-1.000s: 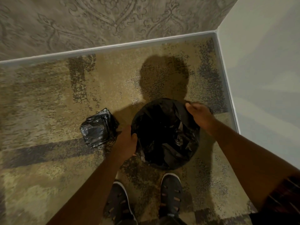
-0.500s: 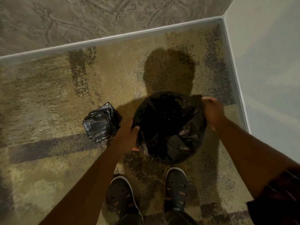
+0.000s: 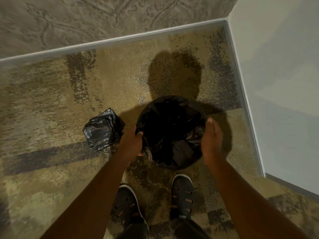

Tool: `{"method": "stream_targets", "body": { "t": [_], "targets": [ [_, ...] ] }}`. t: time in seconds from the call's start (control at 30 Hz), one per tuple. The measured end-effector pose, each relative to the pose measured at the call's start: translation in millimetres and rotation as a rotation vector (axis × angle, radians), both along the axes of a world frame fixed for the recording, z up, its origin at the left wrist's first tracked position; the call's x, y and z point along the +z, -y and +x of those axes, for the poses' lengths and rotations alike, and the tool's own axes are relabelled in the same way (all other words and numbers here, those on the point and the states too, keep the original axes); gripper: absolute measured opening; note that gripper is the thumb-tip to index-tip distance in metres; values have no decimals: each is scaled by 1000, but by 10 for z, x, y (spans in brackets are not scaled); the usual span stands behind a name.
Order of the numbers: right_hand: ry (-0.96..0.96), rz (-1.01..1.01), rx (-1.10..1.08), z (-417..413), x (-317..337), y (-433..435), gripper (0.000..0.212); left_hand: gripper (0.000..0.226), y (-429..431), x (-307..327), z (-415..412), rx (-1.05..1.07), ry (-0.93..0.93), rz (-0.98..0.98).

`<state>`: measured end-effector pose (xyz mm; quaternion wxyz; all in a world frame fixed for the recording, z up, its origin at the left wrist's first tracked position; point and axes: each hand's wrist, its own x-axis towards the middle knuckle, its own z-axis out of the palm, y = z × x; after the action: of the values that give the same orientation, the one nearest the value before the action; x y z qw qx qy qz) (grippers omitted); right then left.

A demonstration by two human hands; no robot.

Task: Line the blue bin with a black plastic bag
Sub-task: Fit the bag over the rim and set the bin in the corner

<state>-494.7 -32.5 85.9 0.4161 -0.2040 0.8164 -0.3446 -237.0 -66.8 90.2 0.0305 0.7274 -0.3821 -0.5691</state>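
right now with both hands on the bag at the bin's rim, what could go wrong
The left hand pinches the black bag at the rim; a hard tug could tear the thin plastic or pull it off the far edge. The right hand lies flat against the rim, seemingly not gripping, so that side may slide into the bin. The bag is bunched inside and may not settle fully.

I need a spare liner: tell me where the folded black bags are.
In the head view, the folded black bags lie on the carpet just left of the left hand and the lined bin.
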Motion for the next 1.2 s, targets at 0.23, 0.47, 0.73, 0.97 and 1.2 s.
{"method": "stream_targets", "body": {
  "t": [0.23,0.47,0.73,0.97,1.2],
  "targets": [
    [-784,-288,602,104,209,28,35,53,4,67,-25,57,-78,59],
    [-689,166,1646,585,-403,334,55,45,-41,-55,-18,-27,-2,-61],
    [-592,531,1818,609,-1237,553,89,41,-51,-195,71,-26,-80,-77],
    [-529,572,1814,651,-1183,594,82,48,-68,-223,79,30,-162,-29],
    [-676,76,1629,437,-463,464,54,52,-41,-166,104,38,-160,25]
  ]
}}
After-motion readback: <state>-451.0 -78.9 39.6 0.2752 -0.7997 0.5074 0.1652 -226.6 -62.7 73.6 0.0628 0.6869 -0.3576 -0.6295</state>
